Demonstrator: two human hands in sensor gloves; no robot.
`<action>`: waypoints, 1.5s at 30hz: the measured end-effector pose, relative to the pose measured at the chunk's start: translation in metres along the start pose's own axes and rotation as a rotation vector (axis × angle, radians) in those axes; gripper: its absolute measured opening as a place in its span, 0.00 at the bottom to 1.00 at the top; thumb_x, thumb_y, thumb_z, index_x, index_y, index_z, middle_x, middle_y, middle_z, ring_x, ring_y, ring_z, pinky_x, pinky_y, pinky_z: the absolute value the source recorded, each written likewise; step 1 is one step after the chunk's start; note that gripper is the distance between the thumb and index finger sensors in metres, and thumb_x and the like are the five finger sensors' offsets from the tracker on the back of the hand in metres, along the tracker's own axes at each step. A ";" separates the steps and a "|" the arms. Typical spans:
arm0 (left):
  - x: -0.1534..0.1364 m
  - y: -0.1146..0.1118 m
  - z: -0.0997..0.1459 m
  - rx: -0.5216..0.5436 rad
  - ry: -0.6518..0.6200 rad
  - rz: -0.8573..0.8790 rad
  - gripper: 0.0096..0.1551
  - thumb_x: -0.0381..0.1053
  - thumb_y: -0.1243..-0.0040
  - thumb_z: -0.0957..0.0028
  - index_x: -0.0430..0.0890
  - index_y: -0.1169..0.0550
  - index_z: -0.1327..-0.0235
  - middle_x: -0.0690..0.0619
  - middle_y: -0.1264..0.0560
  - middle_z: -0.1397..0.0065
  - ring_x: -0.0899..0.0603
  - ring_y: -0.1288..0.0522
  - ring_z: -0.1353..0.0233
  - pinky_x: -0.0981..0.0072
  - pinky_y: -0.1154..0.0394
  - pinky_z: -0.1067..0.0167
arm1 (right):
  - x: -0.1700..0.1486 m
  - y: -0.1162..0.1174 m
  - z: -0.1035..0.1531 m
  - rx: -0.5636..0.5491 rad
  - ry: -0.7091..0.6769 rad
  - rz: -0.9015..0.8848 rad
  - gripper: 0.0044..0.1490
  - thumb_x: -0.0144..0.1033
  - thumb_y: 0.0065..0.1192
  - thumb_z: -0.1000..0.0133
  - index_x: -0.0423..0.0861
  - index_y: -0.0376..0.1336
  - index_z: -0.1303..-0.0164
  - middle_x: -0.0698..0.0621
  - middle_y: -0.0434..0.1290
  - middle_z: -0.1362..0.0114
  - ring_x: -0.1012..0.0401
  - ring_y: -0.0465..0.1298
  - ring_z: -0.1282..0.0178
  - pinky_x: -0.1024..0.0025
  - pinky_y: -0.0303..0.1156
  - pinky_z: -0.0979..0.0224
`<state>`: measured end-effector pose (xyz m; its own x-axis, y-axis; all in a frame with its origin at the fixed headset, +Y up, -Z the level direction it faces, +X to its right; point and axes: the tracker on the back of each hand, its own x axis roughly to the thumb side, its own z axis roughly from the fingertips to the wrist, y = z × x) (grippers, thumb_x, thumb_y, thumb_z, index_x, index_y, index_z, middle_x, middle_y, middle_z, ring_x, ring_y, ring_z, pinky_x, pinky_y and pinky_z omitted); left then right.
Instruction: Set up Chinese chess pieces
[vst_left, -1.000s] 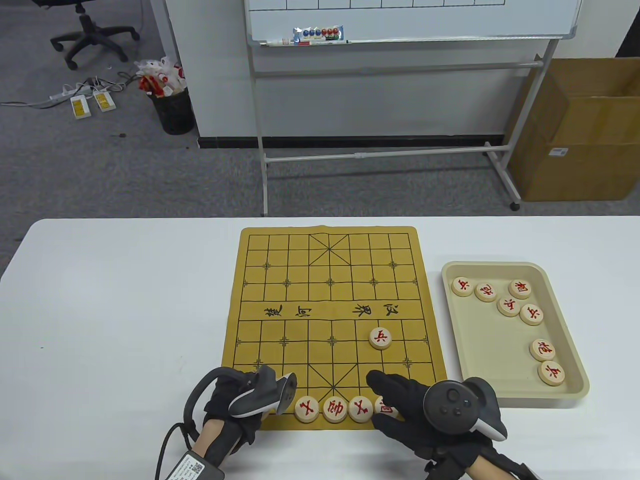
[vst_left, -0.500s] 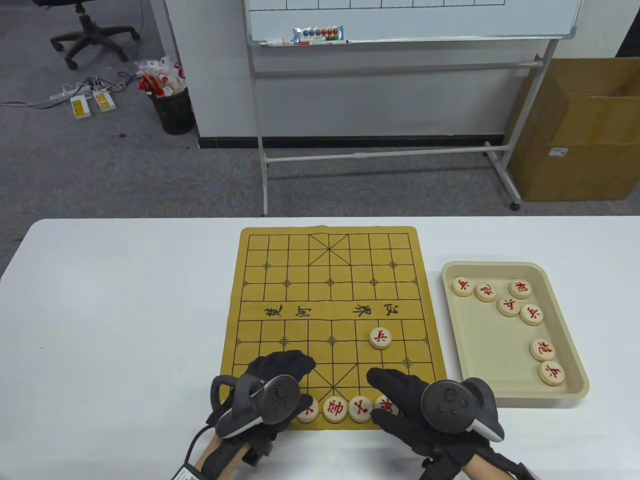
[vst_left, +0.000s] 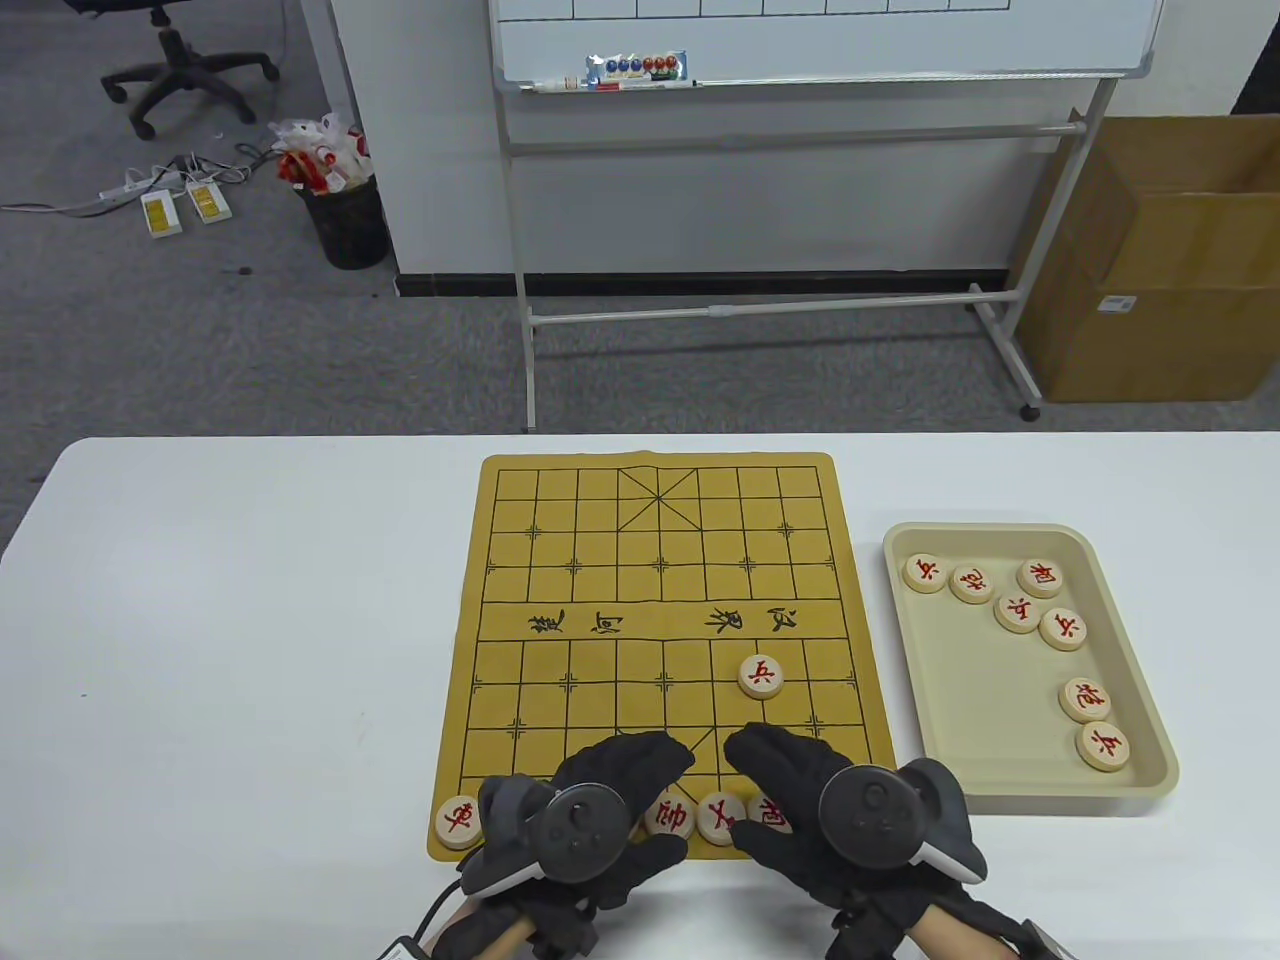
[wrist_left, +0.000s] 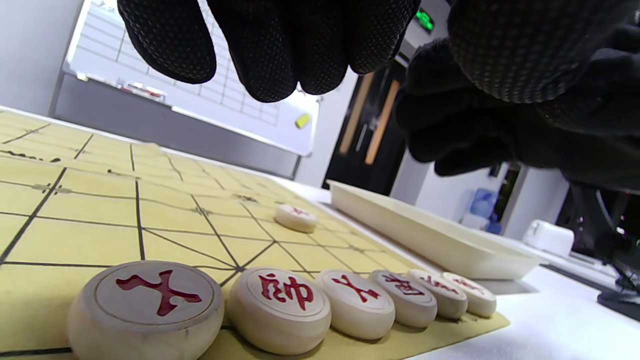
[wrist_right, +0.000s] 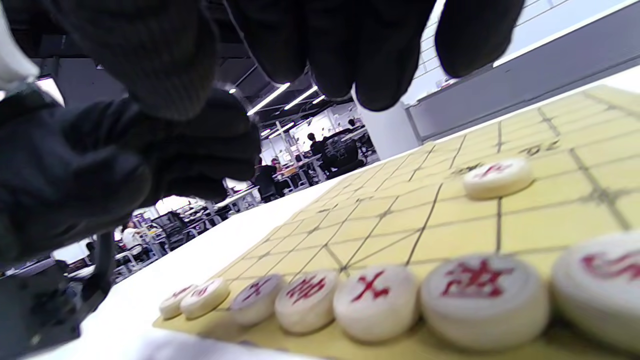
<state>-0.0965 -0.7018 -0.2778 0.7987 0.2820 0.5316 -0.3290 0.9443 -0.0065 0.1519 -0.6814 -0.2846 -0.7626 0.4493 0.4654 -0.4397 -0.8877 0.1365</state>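
A white table (vst_left: 250, 620) fills the lower half of the table view, with grey carpet, a whiteboard stand (vst_left: 800, 80) and a cardboard box (vst_left: 1150, 260) behind it. At the bottom edge both gloved hands hover over the near rank of the yellow board (vst_left: 660, 600). The left hand (vst_left: 600, 810) sits bottom centre-left, the right hand (vst_left: 800, 810) bottom centre-right, fingertips nearly meeting. The wrist views show each hand's fingers hanging loosely, relaxed and holding nothing, above the row of pieces (wrist_left: 280, 305).

That row runs left to right along the board's bottom line; one piece (vst_left: 459, 821) lies at its lower-left corner, others are partly hidden under the hands. Further up, a lone soldier (vst_left: 761, 676) stands on the right half, just short of the river.

The remaining pieces (vst_left: 1020, 612) lie in the beige tray (vst_left: 1150, 780), right of the board, scattered from its upper left down its right side. They lie up and to the right of the right hand, which is plainly the nearer; the closest tray piece (vst_left: 1103, 746) sits at the tray's lower right. I judge the next pick falls to that hand, reaching rightward over the tray's rim.
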 end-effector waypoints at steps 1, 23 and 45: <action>0.000 0.000 0.000 0.004 -0.001 -0.003 0.48 0.67 0.38 0.63 0.54 0.35 0.26 0.52 0.33 0.19 0.44 0.30 0.20 0.41 0.31 0.27 | -0.004 -0.009 -0.001 0.028 0.024 0.035 0.55 0.53 0.69 0.50 0.44 0.51 0.15 0.41 0.56 0.13 0.41 0.64 0.17 0.35 0.59 0.21; -0.002 -0.001 0.000 -0.023 -0.016 -0.021 0.48 0.67 0.38 0.63 0.54 0.35 0.26 0.53 0.33 0.19 0.44 0.31 0.20 0.42 0.31 0.26 | -0.247 -0.055 -0.024 0.362 0.953 0.798 0.52 0.49 0.70 0.49 0.45 0.53 0.17 0.42 0.61 0.14 0.46 0.67 0.15 0.43 0.59 0.17; -0.004 -0.001 -0.002 -0.021 -0.002 -0.026 0.47 0.67 0.42 0.61 0.54 0.35 0.26 0.53 0.33 0.19 0.44 0.31 0.20 0.42 0.31 0.26 | -0.253 -0.053 -0.030 0.340 0.915 0.714 0.48 0.47 0.71 0.50 0.45 0.56 0.20 0.42 0.68 0.20 0.48 0.78 0.27 0.44 0.68 0.21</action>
<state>-0.0985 -0.7030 -0.2816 0.8058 0.2565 0.5337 -0.2972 0.9548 -0.0102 0.3538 -0.7453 -0.4358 -0.8970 -0.3697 -0.2424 0.2597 -0.8844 0.3879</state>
